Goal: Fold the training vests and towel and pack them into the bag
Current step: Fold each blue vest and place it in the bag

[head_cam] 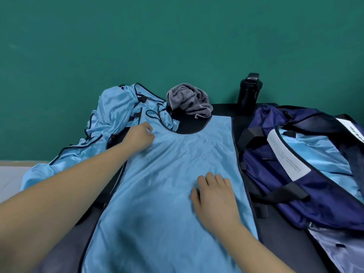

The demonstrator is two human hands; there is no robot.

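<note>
— Wall (177, 36) behind it all, what was it like?

— Plain green, filling the whole upper half of my view. Below it ran the dark worktop (275, 239), and everything lay on that.

— And the vest in front of you?

— The spread vest (167, 194) lay flat in the middle, light blue with dark trim. Its neckline was at the far end and its hem was towards me.

— Where was the bag?

— The bag (275, 174), navy with black straps, lay just to the right of that vest with its mouth open. Some blue cloth (319, 152) of the same shade as the vests showed inside, next to a white label (285, 154).

— The other vests?

— A crumpled vest heap (116, 109) sat at the far left, touching the spread vest's shoulder. I could not tell how many were in it.

— And the towel?

— The grey towel (187, 99) sat bunched up just beyond the neckline. It was between the heap and a black bottle (248, 95) that stood upright by the wall.

— Your hands?

— My left hand (139, 135) was at the spread vest's left shoulder, fingers curled and pinching the cloth. My right hand (214, 196) lay palm down on the vest's middle, fingers loose, gripping nothing.
</note>
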